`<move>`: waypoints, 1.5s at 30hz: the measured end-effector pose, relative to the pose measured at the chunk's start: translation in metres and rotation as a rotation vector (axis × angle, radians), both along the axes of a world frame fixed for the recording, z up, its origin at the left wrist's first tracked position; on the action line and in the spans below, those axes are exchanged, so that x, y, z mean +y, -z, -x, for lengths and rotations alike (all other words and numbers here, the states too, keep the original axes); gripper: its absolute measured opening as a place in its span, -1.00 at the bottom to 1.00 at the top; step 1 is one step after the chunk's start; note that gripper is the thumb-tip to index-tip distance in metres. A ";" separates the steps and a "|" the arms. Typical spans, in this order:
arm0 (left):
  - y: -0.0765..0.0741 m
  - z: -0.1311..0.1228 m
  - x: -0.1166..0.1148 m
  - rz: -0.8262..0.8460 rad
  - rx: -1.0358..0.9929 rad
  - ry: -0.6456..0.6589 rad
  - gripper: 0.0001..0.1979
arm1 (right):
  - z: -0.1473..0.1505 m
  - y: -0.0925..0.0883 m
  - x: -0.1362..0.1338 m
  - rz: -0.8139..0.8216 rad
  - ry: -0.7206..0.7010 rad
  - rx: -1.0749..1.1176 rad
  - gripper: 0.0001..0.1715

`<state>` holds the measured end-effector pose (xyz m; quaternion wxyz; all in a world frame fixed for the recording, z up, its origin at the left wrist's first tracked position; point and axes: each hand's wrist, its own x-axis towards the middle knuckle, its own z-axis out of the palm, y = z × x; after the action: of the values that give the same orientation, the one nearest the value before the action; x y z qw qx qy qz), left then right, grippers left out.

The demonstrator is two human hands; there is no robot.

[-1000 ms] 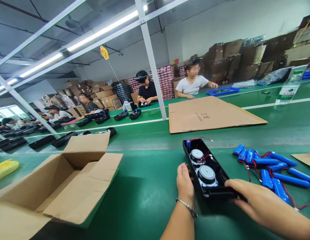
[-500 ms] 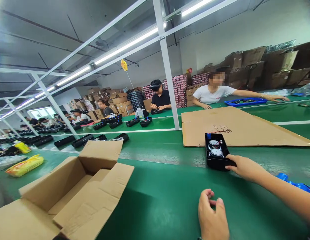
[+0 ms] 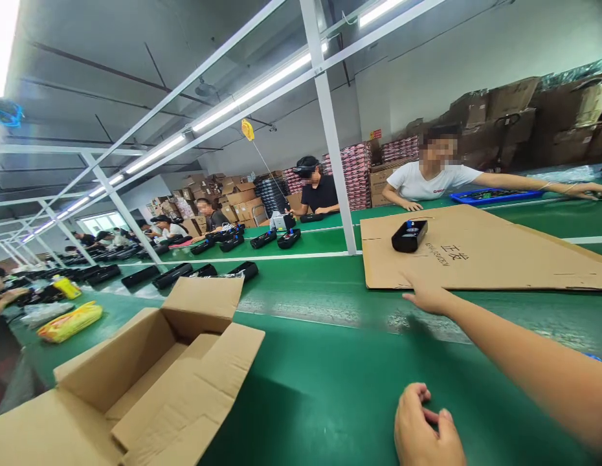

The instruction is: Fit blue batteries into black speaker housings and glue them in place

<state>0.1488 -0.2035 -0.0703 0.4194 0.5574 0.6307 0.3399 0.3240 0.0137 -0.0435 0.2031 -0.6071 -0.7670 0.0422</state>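
A black speaker housing (image 3: pixel 408 238) sits on the flat cardboard sheet (image 3: pixel 500 259), a blue piece showing at its top. My right hand (image 3: pixel 430 296) reaches over the belt just short of the sheet, apart from the housing. Its fingers are stretched out and slightly blurred, with nothing held. Low in the view, my left hand (image 3: pixel 427 427) is loosely curled above the green surface (image 3: pixel 330 401), thumb apart from the fingers and nothing in it. An open cardboard box (image 3: pixel 184 388) stands to the left of it.
Several black housings (image 3: pixel 175 275) line the belt at the left, near a yellow bag (image 3: pixel 70 323). Across the line, a person in white (image 3: pixel 434 181) reaches beside a blue tray (image 3: pixel 495 195). A white post (image 3: pixel 337 155) rises at the sheet's left edge.
The speaker housing has gone from my right hand at the belt to farther away on the cardboard sheet. My right hand has let go; my left hand stays curled. The view has shifted slightly.
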 end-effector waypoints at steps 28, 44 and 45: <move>-0.027 0.010 -0.010 -0.155 0.075 0.351 -0.75 | -0.130 0.035 -0.298 0.072 0.251 -0.096 -0.12; -0.029 0.008 -0.010 -0.149 0.077 0.344 -0.71 | -0.129 -0.008 -0.302 0.419 0.304 1.558 -0.27; -0.029 0.008 -0.010 -0.147 0.073 0.346 -0.71 | -0.130 -0.011 -0.301 0.400 0.326 1.687 -0.30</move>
<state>0.1406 -0.2134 -0.0413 0.4066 0.6985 0.5139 0.2876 0.4539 -0.2876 -0.0327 0.5952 -0.4996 -0.2436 0.5803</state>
